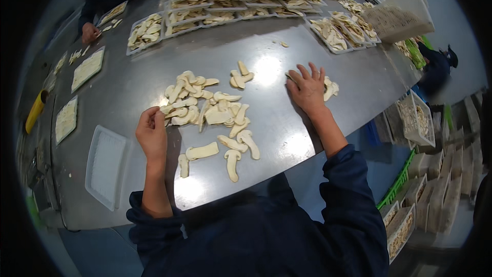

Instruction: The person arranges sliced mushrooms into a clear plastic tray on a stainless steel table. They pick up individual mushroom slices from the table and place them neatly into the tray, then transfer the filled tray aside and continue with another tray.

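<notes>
My left hand (151, 132) is at the left edge of a loose pile of pale mushroom slices (219, 111), its curled fingers pinching the end of one slice (166, 110). Palm down, my right hand (308, 90) lies with fingers spread over a few slices on the steel table. One slice (330, 88) shows to its right, and the rest are mostly hidden beneath it. Between the hands sits a small cluster of slices (240, 77). Nearer to me are single slices, including a whole-profile one (231, 164) and a rectangular one (203, 151).
An empty clear plastic tray (105, 167) lies left of my left hand. Two trays of slices (87, 69) (66, 120) are beyond it. Stacked filled trays (230, 4) stand at the back, near a white basket (399, 15). A co-worker's hand (90, 32) is at far left.
</notes>
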Tool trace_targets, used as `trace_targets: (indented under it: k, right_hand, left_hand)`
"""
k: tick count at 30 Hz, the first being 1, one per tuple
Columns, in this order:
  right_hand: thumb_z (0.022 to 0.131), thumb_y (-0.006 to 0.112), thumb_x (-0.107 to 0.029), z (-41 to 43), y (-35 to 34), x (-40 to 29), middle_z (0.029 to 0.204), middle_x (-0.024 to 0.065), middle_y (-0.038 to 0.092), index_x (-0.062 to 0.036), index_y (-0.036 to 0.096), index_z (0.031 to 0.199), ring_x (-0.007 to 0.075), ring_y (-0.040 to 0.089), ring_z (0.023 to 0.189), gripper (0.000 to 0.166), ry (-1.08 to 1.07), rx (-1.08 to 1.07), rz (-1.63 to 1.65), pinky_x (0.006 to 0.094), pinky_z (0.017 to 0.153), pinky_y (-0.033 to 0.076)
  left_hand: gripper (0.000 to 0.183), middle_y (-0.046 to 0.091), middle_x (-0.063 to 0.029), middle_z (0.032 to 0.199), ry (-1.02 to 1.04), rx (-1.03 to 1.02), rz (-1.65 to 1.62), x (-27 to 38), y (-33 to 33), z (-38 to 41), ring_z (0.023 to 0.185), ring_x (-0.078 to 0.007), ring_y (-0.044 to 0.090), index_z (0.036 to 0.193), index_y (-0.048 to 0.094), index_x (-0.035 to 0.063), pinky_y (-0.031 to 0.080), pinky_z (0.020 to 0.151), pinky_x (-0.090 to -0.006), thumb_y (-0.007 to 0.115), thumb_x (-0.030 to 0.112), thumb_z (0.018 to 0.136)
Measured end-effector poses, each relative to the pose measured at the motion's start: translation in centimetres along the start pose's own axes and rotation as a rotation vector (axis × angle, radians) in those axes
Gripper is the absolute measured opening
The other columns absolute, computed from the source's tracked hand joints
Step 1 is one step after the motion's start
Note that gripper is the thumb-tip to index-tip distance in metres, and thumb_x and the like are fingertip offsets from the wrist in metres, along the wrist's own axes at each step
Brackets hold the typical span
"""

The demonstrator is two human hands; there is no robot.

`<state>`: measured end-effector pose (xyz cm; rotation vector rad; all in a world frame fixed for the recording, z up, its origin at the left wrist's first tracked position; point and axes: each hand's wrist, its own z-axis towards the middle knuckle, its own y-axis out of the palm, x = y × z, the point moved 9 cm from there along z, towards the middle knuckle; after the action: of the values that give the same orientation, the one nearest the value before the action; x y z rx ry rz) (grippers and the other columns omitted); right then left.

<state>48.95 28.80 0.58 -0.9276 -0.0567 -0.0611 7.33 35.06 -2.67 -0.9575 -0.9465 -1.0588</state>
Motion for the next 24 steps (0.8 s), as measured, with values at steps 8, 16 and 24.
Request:
trace_targets:
  k: [8, 16, 24]
  right_hand:
    - [0.085, 0.06, -0.023, -2.9, 1.4, 4.8, 0.113, 0.0085, 0.063, -0.0117, 0.065, 0.108, 0.0377, 0.051, 0.112, 0.027, 0.263, -0.051, -0.052, 0.0559, 0.098, 0.032]
    - [0.083, 0.067, -0.023, 3.3, 0.9, -10.6, 0.114, 0.0203, 0.06, -0.0018, 0.06, 0.116, 0.0362, 0.057, 0.103, 0.041, 0.242, -0.106, 0.642, 0.0398, 0.088, 0.046]
    - [0.087, 0.062, -0.024, 1.2, 2.3, -26.2, 0.123, 0.0249, 0.053, 0.0005, 0.056, 0.119, 0.0402, 0.044, 0.118, 0.041, -0.006, -0.263, 0.8, 0.0454, 0.101, 0.036]
  left_hand:
    - [0.016, 0.064, -0.003, 0.078, -0.027, -0.002, -0.064, -0.3, -3.2, 0.3, 0.071, -0.008, 0.057, 0.1, 0.062, -0.0043, 0.047, 0.065, -0.0212, 0.059, 0.006, 0.089]
    - [0.033, 0.06, -0.0172, 0.108, 0.271, -0.076, 0.505, 1.0, -2.9, 3.7, 0.103, -0.0324, 0.054, 0.107, 0.063, -0.0003, 0.044, 0.088, -0.0392, 0.064, 0.018, 0.08]
    - [0.024, 0.062, -0.0157, 0.079, 0.161, -0.191, 0.638, -1.0, -5.0, 3.8, 0.073, -0.0292, 0.058, 0.092, 0.067, -0.0026, 0.048, 0.069, -0.0383, 0.067, 0.013, 0.073]
